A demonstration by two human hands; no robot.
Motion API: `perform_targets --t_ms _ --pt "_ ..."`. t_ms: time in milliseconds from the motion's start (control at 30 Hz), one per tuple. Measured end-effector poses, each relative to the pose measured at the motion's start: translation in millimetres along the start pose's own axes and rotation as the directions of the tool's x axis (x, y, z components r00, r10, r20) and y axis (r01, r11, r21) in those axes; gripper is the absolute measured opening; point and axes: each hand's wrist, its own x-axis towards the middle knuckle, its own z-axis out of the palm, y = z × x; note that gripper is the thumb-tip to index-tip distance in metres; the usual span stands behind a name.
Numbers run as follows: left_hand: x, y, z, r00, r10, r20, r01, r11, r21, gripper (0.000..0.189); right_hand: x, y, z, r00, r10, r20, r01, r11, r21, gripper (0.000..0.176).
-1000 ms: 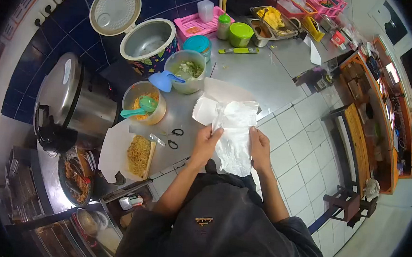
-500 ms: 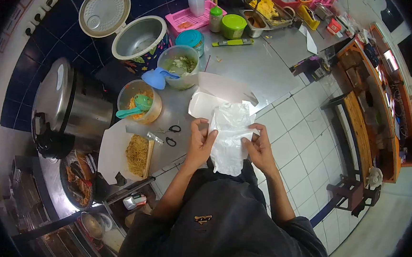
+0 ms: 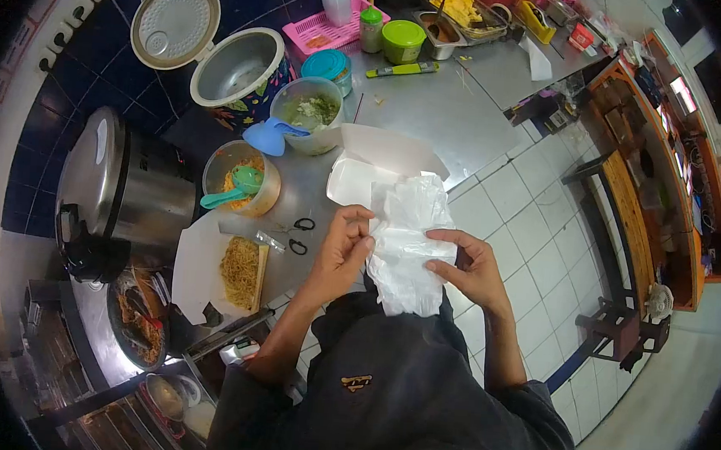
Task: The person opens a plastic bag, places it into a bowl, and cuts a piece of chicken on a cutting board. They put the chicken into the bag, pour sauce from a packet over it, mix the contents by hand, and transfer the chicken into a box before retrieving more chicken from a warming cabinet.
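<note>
A crinkled white plastic bag (image 3: 410, 249) hangs between my hands in front of my body. My left hand (image 3: 344, 249) pinches its left edge between thumb and fingers. On the other side, my right hand (image 3: 473, 270) grips the right edge, thumb below and fingers above. Just behind the bag, partly covered by it, an open white paper food box (image 3: 352, 181) rests on the metal counter (image 3: 436, 105). Left of my left hand lie black-handled scissors (image 3: 299, 247). Beside them stands another open paper box (image 3: 194, 268) with noodles (image 3: 240, 273) in it.
Along the counter's left stand a tub of shredded orange food (image 3: 264, 195) with a green spoon, a tub with a blue scoop (image 3: 268, 137), an open rice cooker (image 3: 238, 66) and a large steel cooker (image 3: 133, 192). Pink basket (image 3: 324, 34) and trays sit farther back. Tiled floor (image 3: 534, 254) lies right.
The plastic bag has come toward my body and looks spread wider. My right hand has shifted right and its grip has changed; my left hand has moved slightly left.
</note>
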Motion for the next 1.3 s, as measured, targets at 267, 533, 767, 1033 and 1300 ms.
perform_targets --t_ms 267,533,767,1033,1300 --pt "-0.1 26.5 19.1 0.979 0.148 0.140 -0.204 0.729 0.653 0.035 1.4 -0.4 4.5 0.999 -0.030 -0.037 0.022 0.981 -0.193 0.033" --pt "5.3 7.3 -3.5 0.997 0.049 0.061 -0.078 0.578 0.812 0.021 13.9 4.7 -1.5 0.868 -0.495 -0.037 0.314 0.603 -0.733 0.019" --pt "18.0 10.3 -4.0 0.990 -0.008 0.143 -0.097 0.696 0.711 0.022 40.5 16.8 7.3 0.981 -0.189 0.048 0.190 0.868 -0.458 0.019" --pt "47.4 -15.1 -9.5 0.952 0.143 -0.270 0.073 0.751 0.656 0.026 88.5 62.4 2.0 0.975 -0.061 -0.215 -0.020 0.935 -0.355 0.044" --pt "83.9 -59.0 -25.5 0.877 0.377 -0.299 0.041 0.561 0.827 0.024 146.5 86.6 13.1 0.864 -0.326 -0.383 0.047 0.811 -0.583 0.035"
